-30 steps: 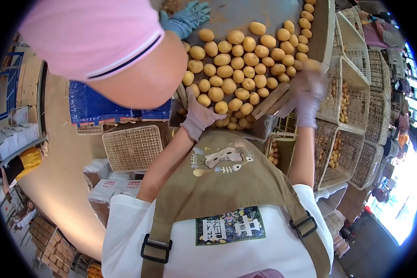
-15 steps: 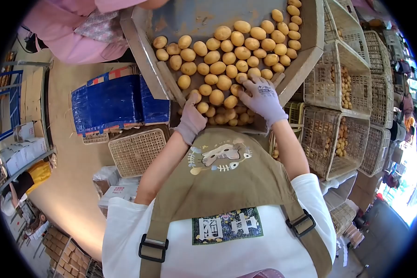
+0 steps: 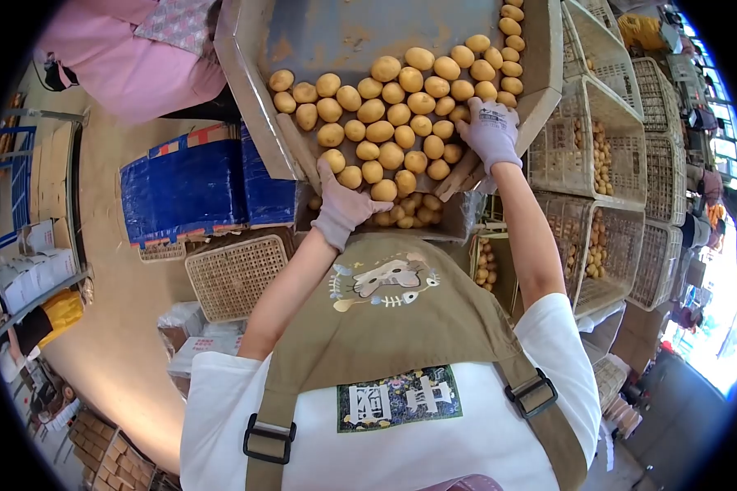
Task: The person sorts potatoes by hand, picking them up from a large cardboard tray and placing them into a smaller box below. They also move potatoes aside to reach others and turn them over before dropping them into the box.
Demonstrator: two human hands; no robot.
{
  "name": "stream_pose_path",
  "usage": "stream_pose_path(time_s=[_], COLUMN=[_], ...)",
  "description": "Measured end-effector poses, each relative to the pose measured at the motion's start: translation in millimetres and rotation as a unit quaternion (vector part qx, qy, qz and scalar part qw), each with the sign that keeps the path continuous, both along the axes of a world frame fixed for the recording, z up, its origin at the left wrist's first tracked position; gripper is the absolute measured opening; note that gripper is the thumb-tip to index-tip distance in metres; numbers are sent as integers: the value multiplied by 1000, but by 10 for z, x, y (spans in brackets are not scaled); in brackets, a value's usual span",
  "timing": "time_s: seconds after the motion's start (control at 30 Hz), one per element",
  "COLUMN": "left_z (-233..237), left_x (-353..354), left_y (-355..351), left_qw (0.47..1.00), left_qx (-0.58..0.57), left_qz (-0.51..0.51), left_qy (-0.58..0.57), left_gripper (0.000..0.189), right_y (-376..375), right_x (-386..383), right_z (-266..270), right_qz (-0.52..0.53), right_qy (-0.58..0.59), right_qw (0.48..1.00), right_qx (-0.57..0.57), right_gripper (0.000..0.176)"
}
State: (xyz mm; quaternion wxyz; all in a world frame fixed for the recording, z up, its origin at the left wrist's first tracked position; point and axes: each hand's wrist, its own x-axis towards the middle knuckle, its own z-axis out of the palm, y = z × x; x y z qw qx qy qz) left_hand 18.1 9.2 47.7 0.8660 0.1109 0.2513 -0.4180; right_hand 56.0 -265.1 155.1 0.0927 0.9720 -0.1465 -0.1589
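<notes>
Many round, yellow-brown potatoes (image 3: 381, 131) lie on a metal sorting tray (image 3: 319, 37) that narrows towards me. My left hand (image 3: 342, 206), in a pale glove, is at the left side of the tray's mouth, its fingers and thumb spread against the nearest potatoes. Further up on the right, my right hand (image 3: 493, 135), gloved too, rests by the tray's right wall with its fingers stretched beside the potatoes there. Neither hand is seen wrapped round a potato. Below the mouth, more potatoes (image 3: 413, 211) sit in a container, partly hidden by my apron.
Stacked plastic crates (image 3: 618, 237), some holding potatoes, stand to the right. On the left are a blue-covered box (image 3: 188, 184) and an upturned-looking beige crate (image 3: 236, 277). A person in pink (image 3: 131, 65) is at the upper left. Wooden strips (image 3: 460, 173) flank the tray's mouth.
My right hand has moved up and right, from the potatoes near the mouth to the tray's right side. My left hand has shifted slightly, its thumb now stretched across the mouth.
</notes>
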Motion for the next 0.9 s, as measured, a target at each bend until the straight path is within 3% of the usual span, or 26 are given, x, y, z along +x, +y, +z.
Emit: stream_pose_path(time_s=[0.03,0.17,0.27,0.4,0.43,0.47,0.53,0.6,0.63,0.67,0.7,0.8,0.83,0.9], left_z=[28,79,19,55,123,97,25,145,100,48,24,99,114,141], left_x=[-4,31,24,7,16,9,21,26,19,-3,-35,4,6,-10], left_y=[6,-6,-10,-3,-3,6,11,10,4,8,19,4,8,-3], left_qw=[1000,999,999,999,999,998,996,999,1000,1000,1000,1000,1000,998], left_qx=[6,5,9,3,18,15,7,14,11,9,6,-14,-10,36], left_qz=[-5,-8,-12,-13,-11,-11,-8,-2,6,11,14,12,1,-12], left_qy=[11,35,51,34,45,58,85,51,26,2,-23,17,3,41], left_gripper=[101,104,105,106,94,95,98,96,95,93,91,91,91,90], right_y=[0,127,298,299,315,330,384,316,70,-193,-568,-824,-586,-57], right_x=[-52,-81,-119,-50,-30,-11,-129,-330,-339,-391,-459,-493,-491,-486], right_z=[-57,-180,-265,-399,-387,-372,-254,202,217,337,357,374,341,202], right_qz=[58,51,49,-35,-58,-82,-37,164,250,129,-4,-60,-42,40], right_qy=[-76,-49,-49,-94,-102,-110,-219,-290,-400,-411,-468,-555,-515,-405], right_qw=[995,990,981,953,950,947,929,894,858,874,869,827,841,887], right_qx=[-42,121,179,287,289,291,295,300,202,224,160,73,159,219], right_gripper=[30,21,30,38,38,39,41,35,27,25,24,48,52,57])
